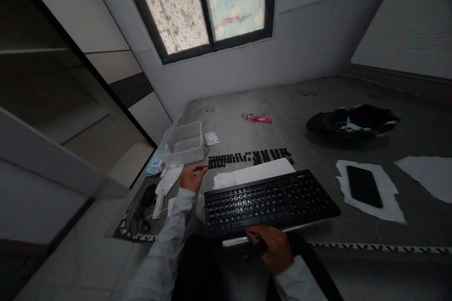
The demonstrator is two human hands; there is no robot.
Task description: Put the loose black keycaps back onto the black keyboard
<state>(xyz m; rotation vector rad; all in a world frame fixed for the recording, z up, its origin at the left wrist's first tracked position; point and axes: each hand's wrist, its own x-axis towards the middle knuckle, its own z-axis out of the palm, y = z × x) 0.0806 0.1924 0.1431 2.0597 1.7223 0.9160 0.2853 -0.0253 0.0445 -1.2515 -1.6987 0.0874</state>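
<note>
My left hand (193, 178) is at the left end of rows of loose black keycaps (231, 157). Its thumb and forefinger pinch a small dark keycap (208, 167) beside the row. A black keyboard (268, 200) lies tilted in front of me, partly over a white sheet of paper (261, 173). Many of its key positions on the left and middle look bare, with light spots. By the keyboard's near edge, my right hand (273, 247) is closed round a silver stick-like tool (235, 241); its other end is hidden in the hand.
A clear plastic box (183, 143) stands at the left, near a small packet (212, 138). A dark cable (143, 207) lies at the left corner. Farther off is a red wrapper (259, 118). Rightward are a black cap (353, 122) and a phone (364, 186) on paper.
</note>
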